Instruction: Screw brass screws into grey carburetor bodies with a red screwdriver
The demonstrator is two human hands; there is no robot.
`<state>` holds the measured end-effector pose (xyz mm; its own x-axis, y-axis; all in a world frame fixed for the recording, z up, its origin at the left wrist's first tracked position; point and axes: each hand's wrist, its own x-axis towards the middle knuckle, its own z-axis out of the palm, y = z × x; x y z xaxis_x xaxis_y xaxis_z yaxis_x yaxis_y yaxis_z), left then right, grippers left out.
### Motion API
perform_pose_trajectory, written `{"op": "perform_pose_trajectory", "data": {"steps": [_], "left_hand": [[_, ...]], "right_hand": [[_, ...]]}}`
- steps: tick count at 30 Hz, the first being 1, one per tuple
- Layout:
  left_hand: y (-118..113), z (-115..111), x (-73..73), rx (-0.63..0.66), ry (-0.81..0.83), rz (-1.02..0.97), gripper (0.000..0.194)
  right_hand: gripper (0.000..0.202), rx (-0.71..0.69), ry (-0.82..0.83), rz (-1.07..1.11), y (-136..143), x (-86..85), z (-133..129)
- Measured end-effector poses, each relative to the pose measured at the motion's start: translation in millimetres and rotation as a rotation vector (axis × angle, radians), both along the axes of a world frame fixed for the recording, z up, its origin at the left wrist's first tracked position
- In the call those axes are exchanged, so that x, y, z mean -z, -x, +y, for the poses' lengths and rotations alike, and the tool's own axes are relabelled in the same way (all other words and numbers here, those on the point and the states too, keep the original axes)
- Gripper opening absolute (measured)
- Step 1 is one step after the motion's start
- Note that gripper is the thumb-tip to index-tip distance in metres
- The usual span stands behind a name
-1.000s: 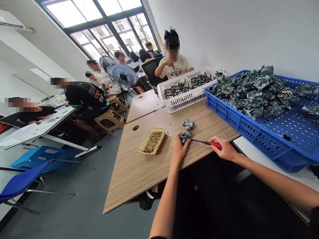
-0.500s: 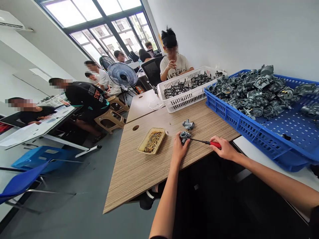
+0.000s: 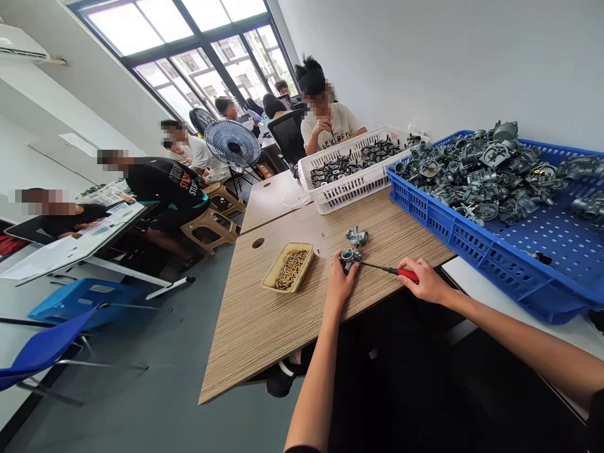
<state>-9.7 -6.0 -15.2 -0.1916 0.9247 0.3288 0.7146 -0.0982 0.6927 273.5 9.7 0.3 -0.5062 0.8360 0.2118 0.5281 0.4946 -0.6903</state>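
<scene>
My left hand point(image 3: 340, 280) is closed around a grey metal carburetor body point(image 3: 350, 255), holding it on the wood-grain table point(image 3: 255, 327). My right hand point(image 3: 423, 281) grips the red handle of a screwdriver point(image 3: 408, 275). The thin dark shaft points left, its tip at the side of the carburetor; the exact contact point is too small to make out. Just beyond the held part lies a second carburetor body point(image 3: 357, 236). Left of my left hand stands a cream tray point(image 3: 265, 281) holding many small brass-coloured parts.
A blue crate point(image 3: 427, 221) heaped with carburetor bodies stands at the right. Behind the table's middle is a white crate point(image 3: 349, 196) of metal parts, with a co-worker point(image 3: 325, 123) seated beyond it. A fan point(image 3: 232, 143) and other people are further left.
My hands, the carburetor and the screwdriver hold almost the same places. The camera view has shifted very slightly, and the co-worker behind the white crate has leaned a little left.
</scene>
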Motion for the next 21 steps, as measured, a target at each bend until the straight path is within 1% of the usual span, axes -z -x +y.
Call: {"op": "perform_pose_trajectory", "data": {"steps": [11, 21], "left_hand": [[-0.3, 0.7, 0.9, 0.001, 0.0, -0.013, 0.044], [0.1, 0.6, 1.4, 0.008, -0.008, -0.008, 0.044]], "right_hand": [[0.016, 0.007, -0.001, -0.01, 2.3, -1.2, -1.5], [0.022, 0.04, 0.049, 0.036, 4.0, -2.9, -3.0]]}}
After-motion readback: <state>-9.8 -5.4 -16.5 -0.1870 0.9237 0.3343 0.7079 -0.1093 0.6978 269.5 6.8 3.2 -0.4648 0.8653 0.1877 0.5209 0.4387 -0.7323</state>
